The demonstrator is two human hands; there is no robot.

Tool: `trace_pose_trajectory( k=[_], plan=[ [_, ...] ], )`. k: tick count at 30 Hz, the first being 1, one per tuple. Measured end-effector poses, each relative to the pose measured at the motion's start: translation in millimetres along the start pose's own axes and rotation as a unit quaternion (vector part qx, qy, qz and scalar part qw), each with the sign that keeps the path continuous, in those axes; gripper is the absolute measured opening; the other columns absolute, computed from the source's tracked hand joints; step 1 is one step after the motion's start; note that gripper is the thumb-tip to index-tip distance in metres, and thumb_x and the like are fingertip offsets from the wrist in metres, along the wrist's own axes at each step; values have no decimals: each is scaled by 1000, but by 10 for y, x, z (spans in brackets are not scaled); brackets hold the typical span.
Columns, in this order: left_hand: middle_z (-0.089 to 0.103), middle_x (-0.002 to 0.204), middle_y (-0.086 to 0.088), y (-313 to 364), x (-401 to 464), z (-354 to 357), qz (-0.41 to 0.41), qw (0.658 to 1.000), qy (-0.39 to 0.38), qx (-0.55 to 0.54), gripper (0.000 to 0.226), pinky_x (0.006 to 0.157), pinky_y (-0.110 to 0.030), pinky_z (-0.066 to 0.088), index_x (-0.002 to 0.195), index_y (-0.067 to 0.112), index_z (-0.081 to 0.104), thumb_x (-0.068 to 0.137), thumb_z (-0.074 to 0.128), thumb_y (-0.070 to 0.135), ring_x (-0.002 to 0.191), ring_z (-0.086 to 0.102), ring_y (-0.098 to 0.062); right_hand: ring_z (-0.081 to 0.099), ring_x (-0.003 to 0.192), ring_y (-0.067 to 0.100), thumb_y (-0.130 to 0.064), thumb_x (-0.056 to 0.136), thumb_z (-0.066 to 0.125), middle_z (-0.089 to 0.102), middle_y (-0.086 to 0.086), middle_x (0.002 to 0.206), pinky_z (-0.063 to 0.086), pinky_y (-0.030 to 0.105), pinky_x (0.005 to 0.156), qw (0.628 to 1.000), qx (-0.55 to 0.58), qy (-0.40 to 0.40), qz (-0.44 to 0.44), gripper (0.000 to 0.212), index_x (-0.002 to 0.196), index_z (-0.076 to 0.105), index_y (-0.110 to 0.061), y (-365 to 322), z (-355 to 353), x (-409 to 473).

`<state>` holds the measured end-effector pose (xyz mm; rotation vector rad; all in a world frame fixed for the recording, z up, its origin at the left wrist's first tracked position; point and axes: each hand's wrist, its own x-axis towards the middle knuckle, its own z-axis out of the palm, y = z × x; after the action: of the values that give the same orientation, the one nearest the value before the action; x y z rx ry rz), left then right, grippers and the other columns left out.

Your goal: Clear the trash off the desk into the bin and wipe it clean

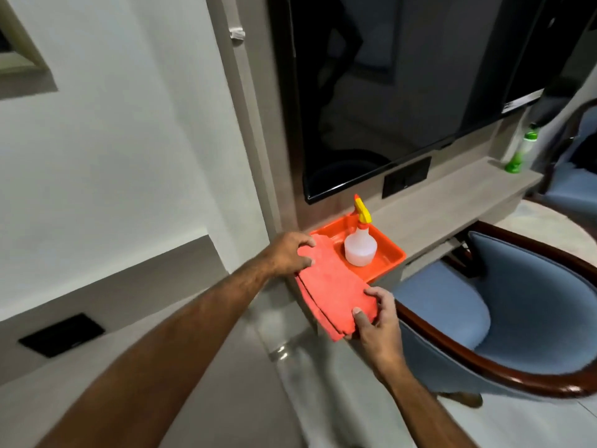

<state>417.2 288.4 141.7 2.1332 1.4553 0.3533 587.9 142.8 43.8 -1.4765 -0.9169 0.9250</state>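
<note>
While both of my arms reach forward at the near end of the desk, I read the scene from the left. A dark wall plate sits low on the pale panel at far left. My left hand comes next, fingers curled over the far corner of a folded orange-red cloth, thumb under and fingertips on top, so it is clenched on the fabric. That cloth stretches between my hands, its far end lying over the left rim of an orange tray and its near end hanging off the desk edge. My right hand pinches the near corner, thumb pressed on top and fingers wrapped beneath, grasping the same cloth.

Just beyond the cloth, a translucent spray bottle with a yellow trigger head stands upright inside the tray, which rests on the desk's left end. Above it hangs a dark television screen, with a black socket panel below its lower edge. A blue upholstered chair with a dark wooden frame is pulled up to the right of the tray. Far along the desk, near its right end, stands a green-tinted bottle, blurred. A second blue chair shows at the right edge.
</note>
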Motion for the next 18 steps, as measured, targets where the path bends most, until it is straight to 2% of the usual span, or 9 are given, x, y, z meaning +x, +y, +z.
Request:
trace_pose_trajectory(
  k=[1, 3, 5, 6, 9, 11, 14, 16, 18],
  plan=[
    [61, 132, -10, -60, 200, 65, -5, 999, -18, 30, 51, 106, -26, 40, 126, 7, 64, 77, 79, 14, 122, 56, -21, 60, 97, 16, -5, 87, 62, 60, -11, 108, 52, 23, 71, 998, -51, -20, -14, 32, 107, 59, -30, 30, 8, 225],
    [52, 139, -13, -200, 569, 205, -15, 995, -55, 81, 64, 112, -27, 37, 136, 5, 55, 76, 77, 13, 128, 50, -24, 63, 99, 17, -13, 87, 62, 66, -10, 106, 52, 34, 86, 990, -129, -60, -9, 24, 102, 68, -30, 99, 56, 630],
    [46, 144, -15, -346, 812, 307, -32, 991, -69, 114, 72, 113, -27, 35, 141, 5, 47, 74, 71, 7, 132, 46, -26, 67, 93, 20, -18, 85, 63, 67, -6, 101, 56, 44, 86, 982, -164, -91, 5, 24, 104, 72, -28, 122, 169, 924],
    [45, 145, -16, -417, 938, 366, -42, 989, -69, 120, 72, 112, -26, 35, 142, 5, 46, 73, 68, 3, 132, 46, -26, 67, 92, 20, -16, 84, 63, 66, -7, 99, 56, 42, 86, 977, -185, -109, 7, 26, 106, 72, -24, 143, 241, 1089],
    [44, 146, -16, -615, 1201, 531, -72, 985, -70, 139, 68, 110, -27, 38, 143, 7, 44, 78, 61, -3, 133, 44, -27, 64, 92, 19, -9, 84, 61, 70, 1, 101, 46, 22, 81, 946, -273, -175, 5, 26, 108, 71, -12, 259, 480, 1462],
    [39, 152, -13, -738, 1298, 638, -89, 981, -74, 158, 70, 113, -32, 38, 147, 10, 39, 81, 60, -1, 137, 40, -28, 65, 98, 27, -14, 83, 56, 71, 12, 108, 49, 26, 84, 931, -303, -199, 31, 31, 110, 69, -7, 311, 635, 1620],
    [20, 162, -13, -878, 1344, 783, -81, 978, -70, 181, 76, 121, -34, 27, 152, 6, 25, 83, 57, -3, 147, 23, -27, 63, 103, 36, -21, 85, 52, 70, 18, 108, 50, 37, 90, 910, -343, -230, 41, 34, 107, 68, -1, 344, 794, 1778],
    [8, 164, -17, -894, 1316, 825, -79, 977, -54, 188, 77, 124, -35, 16, 154, 3, 13, 87, 50, -5, 151, 10, -27, 64, 105, 35, -17, 88, 57, 69, 18, 111, 50, 32, 88, 895, -356, -260, 68, 27, 108, 66, -1, 385, 869, 1873],
    [7, 163, -19, -943, 1253, 838, -45, 978, -34, 201, 73, 125, -35, 11, 153, 1, 11, 89, 45, -2, 152, 7, -27, 67, 102, 31, -19, 85, 64, 68, 17, 116, 55, 29, 83, 889, -332, -283, 141, 31, 112, 66, -4, 384, 907, 1933]
  ],
)
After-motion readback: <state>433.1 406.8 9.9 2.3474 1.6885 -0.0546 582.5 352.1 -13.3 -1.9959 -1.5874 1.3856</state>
